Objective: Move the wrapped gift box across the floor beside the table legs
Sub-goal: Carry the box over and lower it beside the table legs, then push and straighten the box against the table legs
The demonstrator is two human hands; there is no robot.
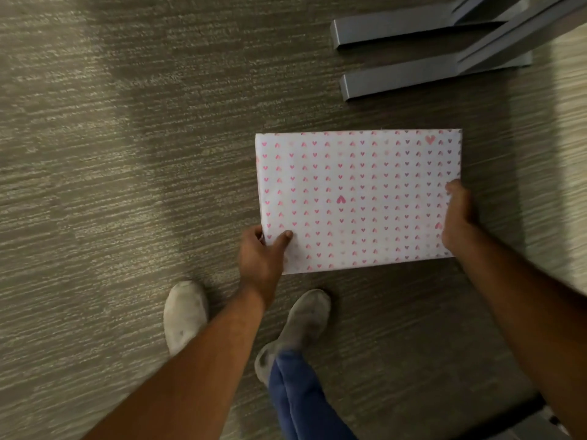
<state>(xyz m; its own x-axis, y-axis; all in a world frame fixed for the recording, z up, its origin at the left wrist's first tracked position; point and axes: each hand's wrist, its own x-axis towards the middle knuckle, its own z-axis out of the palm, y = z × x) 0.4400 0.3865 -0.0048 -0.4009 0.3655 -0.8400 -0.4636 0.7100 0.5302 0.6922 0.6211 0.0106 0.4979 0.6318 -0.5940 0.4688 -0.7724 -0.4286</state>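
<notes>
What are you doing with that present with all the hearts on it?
A person is bending over a wrapped gift box covered in pink hearts. The left hand grips its near left corner and the right hand holds its right edge. The box is over the carpet, just in front of two grey table legs. The person's feet in socks are right behind it.

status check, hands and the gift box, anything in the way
Left hand gripping gift box at its near-left corner, right hand on right edge. Table legs just beyond the box, apart from it. Carpet to the left bare.
</notes>
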